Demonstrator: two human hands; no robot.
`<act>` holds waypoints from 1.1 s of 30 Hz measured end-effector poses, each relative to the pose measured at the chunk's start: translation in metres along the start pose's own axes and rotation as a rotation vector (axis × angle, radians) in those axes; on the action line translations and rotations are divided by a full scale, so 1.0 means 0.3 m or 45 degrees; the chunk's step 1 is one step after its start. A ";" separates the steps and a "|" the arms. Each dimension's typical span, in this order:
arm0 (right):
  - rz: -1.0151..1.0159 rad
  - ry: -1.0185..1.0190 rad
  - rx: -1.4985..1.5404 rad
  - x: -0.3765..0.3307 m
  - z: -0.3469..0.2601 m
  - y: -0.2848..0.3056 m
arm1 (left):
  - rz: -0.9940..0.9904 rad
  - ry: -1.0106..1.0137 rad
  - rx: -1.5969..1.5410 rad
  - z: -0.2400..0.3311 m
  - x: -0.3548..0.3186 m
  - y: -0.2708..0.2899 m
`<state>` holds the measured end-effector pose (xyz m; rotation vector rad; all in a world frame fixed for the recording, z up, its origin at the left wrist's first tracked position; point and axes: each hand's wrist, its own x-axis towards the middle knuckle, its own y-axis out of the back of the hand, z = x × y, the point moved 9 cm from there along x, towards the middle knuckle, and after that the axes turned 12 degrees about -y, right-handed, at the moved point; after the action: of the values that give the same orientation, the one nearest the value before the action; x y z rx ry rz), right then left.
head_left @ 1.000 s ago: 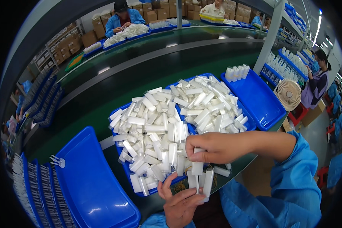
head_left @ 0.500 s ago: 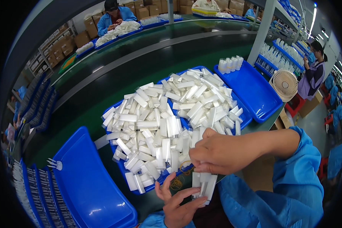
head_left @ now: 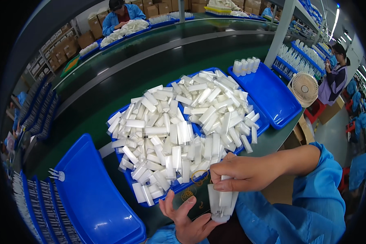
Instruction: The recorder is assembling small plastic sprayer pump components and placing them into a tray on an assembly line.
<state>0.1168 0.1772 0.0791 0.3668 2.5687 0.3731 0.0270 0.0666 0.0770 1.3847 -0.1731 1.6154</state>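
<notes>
A big heap of white tubes in clear wrappers (head_left: 183, 126) fills a blue tray (head_left: 261, 127) in front of me. My right hand (head_left: 240, 173) pinches the top of one wrapped white tube (head_left: 221, 201), held upright just below the heap's near edge. My left hand (head_left: 189, 221) sits under it, palm up with fingers spread, touching the tube's lower end.
An empty blue tray (head_left: 91, 199) lies at lower left, with stacked blue trays (head_left: 32, 207) beside it. Another blue tray (head_left: 268, 95) at right carries several white bottles (head_left: 246, 65). A small fan (head_left: 305, 87) stands beyond it. Other workers sit across the green conveyor (head_left: 122, 73).
My right hand has drawn the wrapped tube down and toward me, away from the heap. My left hand has stayed beneath it. The view shifted slightly.
</notes>
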 end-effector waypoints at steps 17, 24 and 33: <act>0.270 0.507 -0.300 -0.041 -0.108 -0.084 | 0.041 0.582 -0.821 -0.088 -0.125 -0.061; 0.611 1.268 -0.355 -0.109 -0.198 -0.212 | -0.153 1.022 -1.663 0.014 -0.099 -0.312; 0.842 0.427 -1.349 0.126 -0.053 -0.053 | -0.016 1.263 -1.857 -0.075 -0.178 -0.188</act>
<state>0.0741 0.1718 0.0701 0.7510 2.0512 2.0248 0.0464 0.0810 -0.0003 -0.5208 -0.5687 1.3791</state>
